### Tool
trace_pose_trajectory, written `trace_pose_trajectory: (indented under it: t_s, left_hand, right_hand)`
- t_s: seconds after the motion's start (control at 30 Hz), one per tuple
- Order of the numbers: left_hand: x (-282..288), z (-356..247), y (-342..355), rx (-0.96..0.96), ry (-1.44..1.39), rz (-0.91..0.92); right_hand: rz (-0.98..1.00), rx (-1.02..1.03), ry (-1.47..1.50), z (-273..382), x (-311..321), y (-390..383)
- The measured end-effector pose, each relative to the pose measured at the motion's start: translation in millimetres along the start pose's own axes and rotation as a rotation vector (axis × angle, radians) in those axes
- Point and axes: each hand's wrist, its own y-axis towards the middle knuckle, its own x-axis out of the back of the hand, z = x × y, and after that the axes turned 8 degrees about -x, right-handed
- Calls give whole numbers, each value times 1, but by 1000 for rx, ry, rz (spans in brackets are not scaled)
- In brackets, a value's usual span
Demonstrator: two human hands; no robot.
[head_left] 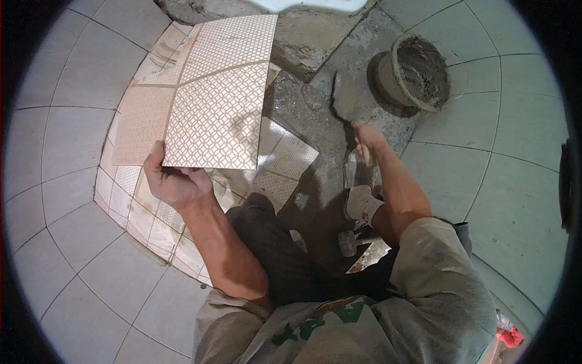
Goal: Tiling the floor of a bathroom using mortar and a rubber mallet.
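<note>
Tile (218, 118): patterned square, tilted up off the floor, lower left corner pinched in your left hand (173, 182), thumb on the face, fingers curled behind. It hangs over the laid tiles (145, 121) and just beside the wet mortar patch (327, 121).

Right hand (367, 141): blurred, closed around what looks like a tool handle, over the mortar. What the tool is, cannot tell.

Risks, as judged:
- One-corner grip on a wide tile. If your thumb slips, the far edge likely drops onto the laid tiles and chips them, or cracks itself.
- Cut pieces (285, 158) lie under the tile near your knee. Edges look sharp; a lowered wrist could catch one.
- Hammer (348, 241) and trowel (370, 255) lie by your foot (362, 203). A shift of weight may kick them into the mortar.
- Mortar bucket (415, 73) sits well apart from the left hand, so a reach across would swing the tile.
</note>
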Motion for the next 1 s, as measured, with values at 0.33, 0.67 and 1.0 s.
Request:
trace_pose_trajectory:
  t_s: [0.33,0.67,1.0]
  left_hand:
    - [8,-2,1,-17,-29,-27]
    - [5,-1,3,3,-18,-49]
    - [19,-1,7,-19,0,3]
  right_hand:
    - [39,-103,-118,21,3,12]
    - [75,86,-456,10,41,-3]
    - [127,-85,-277,31,9,11]
